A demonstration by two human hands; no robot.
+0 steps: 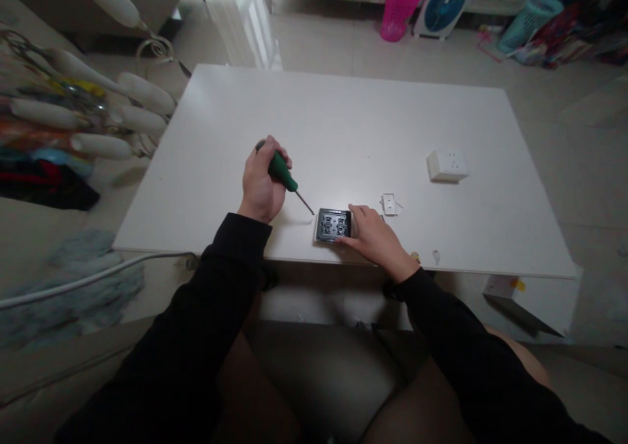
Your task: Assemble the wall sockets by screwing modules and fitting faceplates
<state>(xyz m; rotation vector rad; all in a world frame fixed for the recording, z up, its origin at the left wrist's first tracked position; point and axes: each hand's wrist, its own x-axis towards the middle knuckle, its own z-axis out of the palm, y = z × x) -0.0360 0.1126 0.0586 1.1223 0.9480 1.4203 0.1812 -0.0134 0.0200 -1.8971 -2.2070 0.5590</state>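
Observation:
My left hand [265, 181] is closed around the green handle of a screwdriver [283, 170]. The shaft slants down to the right, and its tip is close to the left edge of an opened wall socket [333, 225] with a black inside. From the right, my right hand [373, 233] grips that socket at the table's near edge, with thumb and fingers on its right side. Just beyond the right hand lies a small white socket part [389, 204] with thin pieces beside it. Part of the socket's right side is hidden by my fingers.
The white table [314, 117] carries a white boxed socket [447, 166] at the right. A key [436, 256] and a small yellowish item [416, 257] lie by the near edge. A white cable [98, 279] runs to the left edge. A pink basket [400, 9] stands on the floor beyond.

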